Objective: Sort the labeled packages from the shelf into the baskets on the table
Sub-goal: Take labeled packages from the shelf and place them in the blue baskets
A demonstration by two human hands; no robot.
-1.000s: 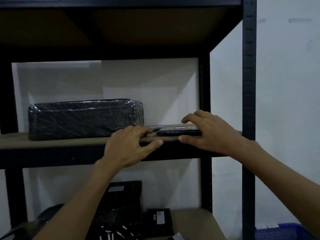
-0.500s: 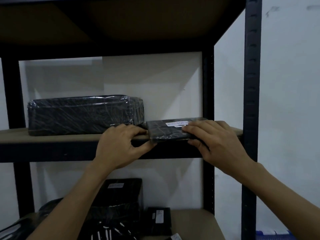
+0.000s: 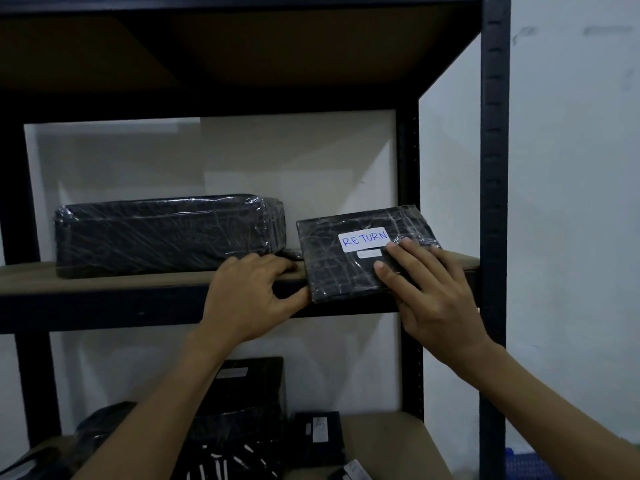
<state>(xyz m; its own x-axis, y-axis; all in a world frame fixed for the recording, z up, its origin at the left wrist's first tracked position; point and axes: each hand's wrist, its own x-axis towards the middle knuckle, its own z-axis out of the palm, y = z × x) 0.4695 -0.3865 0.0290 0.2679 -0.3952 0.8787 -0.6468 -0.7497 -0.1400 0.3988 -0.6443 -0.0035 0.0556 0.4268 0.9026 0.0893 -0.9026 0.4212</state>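
As your right hand [image 3: 440, 296] grips the flat black film-wrapped package [image 3: 349, 261] at the shelf [image 3: 138, 282] edge, left hand [image 3: 249, 299] relaxed alongside, other packages [image 3: 166, 233] still wait.

The flat package [image 3: 339, 268] has tipped up from lying flat on the shelf board [image 3: 138, 282]. The right hand [image 3: 433, 296] has moved to grip its right side, and the RETURN label [image 3: 363, 239], just left of that grip, has come to face the person.
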